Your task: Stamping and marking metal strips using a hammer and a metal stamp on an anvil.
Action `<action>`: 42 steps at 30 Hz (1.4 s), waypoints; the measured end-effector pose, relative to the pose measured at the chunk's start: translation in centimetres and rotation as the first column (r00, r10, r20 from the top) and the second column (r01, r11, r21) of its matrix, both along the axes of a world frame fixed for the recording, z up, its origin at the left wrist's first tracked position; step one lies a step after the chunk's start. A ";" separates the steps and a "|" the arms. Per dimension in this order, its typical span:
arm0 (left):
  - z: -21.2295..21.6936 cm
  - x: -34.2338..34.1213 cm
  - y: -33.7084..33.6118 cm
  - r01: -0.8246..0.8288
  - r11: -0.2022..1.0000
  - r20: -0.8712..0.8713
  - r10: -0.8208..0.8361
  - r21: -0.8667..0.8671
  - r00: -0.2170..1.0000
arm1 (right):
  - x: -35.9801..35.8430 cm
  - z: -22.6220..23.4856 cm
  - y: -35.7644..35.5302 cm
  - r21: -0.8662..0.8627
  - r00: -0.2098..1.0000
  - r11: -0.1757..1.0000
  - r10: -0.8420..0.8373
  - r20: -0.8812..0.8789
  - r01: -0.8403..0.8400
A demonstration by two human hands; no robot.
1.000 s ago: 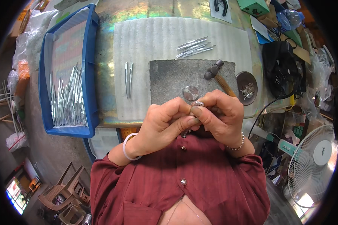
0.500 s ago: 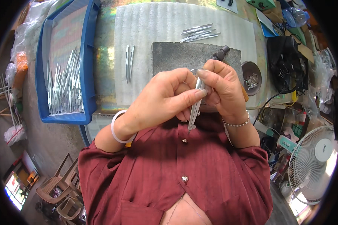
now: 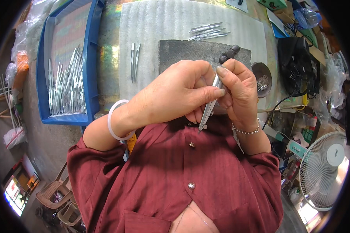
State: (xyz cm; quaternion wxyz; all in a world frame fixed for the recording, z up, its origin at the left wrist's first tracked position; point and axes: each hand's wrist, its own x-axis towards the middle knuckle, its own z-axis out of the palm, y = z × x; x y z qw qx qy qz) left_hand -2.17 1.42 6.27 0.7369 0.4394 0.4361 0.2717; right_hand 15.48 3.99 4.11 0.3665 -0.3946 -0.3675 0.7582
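I find both hands pinched on one slim silver metal pair of tweezers (image 3: 210,104), held near my chest: left hand (image 3: 171,93) gripping the upper part, right hand (image 3: 237,91) closed around it from the right. A second ago they worked lower over the grey stone slab (image 3: 190,52); the piece is now raised, tips pointing down, seemingly for inspection. The black-headed hammer (image 3: 228,54) lies on the slab.
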 end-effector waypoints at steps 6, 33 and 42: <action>0.8 0.2 0.5 0.034 0.999 0.017 -0.034 -0.021 0.999 | 0.7 0.0 -0.4 -0.007 0.995 0.998 -0.056 -0.085 0.056; -0.7 0.7 -1.0 -0.003 0.980 0.262 0.056 -0.199 0.964 | 0.8 -1.5 -2.8 -0.212 0.949 0.977 -0.097 -0.301 0.033; 0.0 2.3 1.7 0.110 0.982 0.275 -0.063 -0.157 0.959 | 2.2 -0.6 -1.7 -0.094 0.951 0.975 -0.218 -0.221 0.202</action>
